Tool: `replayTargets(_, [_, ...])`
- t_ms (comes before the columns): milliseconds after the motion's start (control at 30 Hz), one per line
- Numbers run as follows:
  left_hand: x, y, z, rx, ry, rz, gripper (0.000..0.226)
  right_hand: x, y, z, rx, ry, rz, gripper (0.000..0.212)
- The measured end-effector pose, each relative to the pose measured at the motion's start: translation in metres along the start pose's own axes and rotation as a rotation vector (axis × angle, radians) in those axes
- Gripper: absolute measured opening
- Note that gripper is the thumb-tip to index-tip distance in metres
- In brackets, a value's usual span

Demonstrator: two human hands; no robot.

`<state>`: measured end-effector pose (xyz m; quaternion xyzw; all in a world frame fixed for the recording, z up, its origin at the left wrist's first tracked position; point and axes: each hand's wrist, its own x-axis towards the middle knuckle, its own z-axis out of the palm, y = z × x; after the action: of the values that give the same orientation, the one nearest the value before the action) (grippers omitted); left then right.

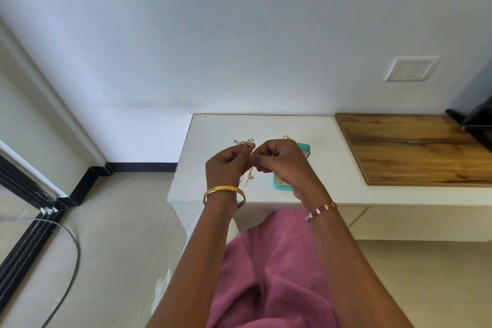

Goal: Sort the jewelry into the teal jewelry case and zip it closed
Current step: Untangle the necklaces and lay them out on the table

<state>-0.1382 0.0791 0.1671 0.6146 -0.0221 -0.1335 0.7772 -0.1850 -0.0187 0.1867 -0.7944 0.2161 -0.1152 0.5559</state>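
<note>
My left hand (229,165) and my right hand (279,161) meet above the white table (332,146), fingertips together, pinching a thin gold chain (249,176) that dangles below them. The teal jewelry case (303,149) lies open on the table behind and under my right hand, mostly hidden; its beige inside shows near the front corner (280,182). More small jewelry (243,141) lies on the table beyond my left hand, and a gold piece (285,137) sits just past my right hand.
A wooden board (415,146) covers the table's right part, with a black object (479,122) at its far right. A wall runs behind the table. Tiled floor and a cable (72,261) lie to the left.
</note>
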Motion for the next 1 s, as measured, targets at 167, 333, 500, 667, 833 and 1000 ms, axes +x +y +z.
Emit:
replayTargets(167, [0.006, 0.001, -0.006, -0.066, 0.010, -0.050, 0.017, 0.001, 0.004, -0.011, 0.044, -0.084, 0.013, 0.006])
replayTargets(333, [0.005, 0.004, -0.009, -0.119, -0.003, -0.102, 0.019, 0.003, 0.009, -0.013, 0.099, -0.204, 0.056, 0.012])
replayTargets(500, [0.007, 0.005, -0.010, -0.280, -0.023, -0.239, 0.021, 0.004, 0.008, -0.008, 0.444, -0.306, 0.140, 0.024])
replayTargets(667, [0.005, 0.005, -0.009, -0.365, -0.020, -0.304, 0.024, 0.004, 0.008, -0.008, 0.626, -0.293, 0.241, 0.042])
replayTargets(833, [0.016, 0.004, -0.028, -0.542, 0.102, -0.350, 0.026, 0.013, 0.019, -0.021, 0.729, -0.058, 0.322, 0.052])
replayTargets(1000, [0.024, -0.001, -0.046, -0.652, 0.150, -0.377, 0.027, 0.015, 0.029, -0.032, 0.887, 0.005, 0.304, 0.051])
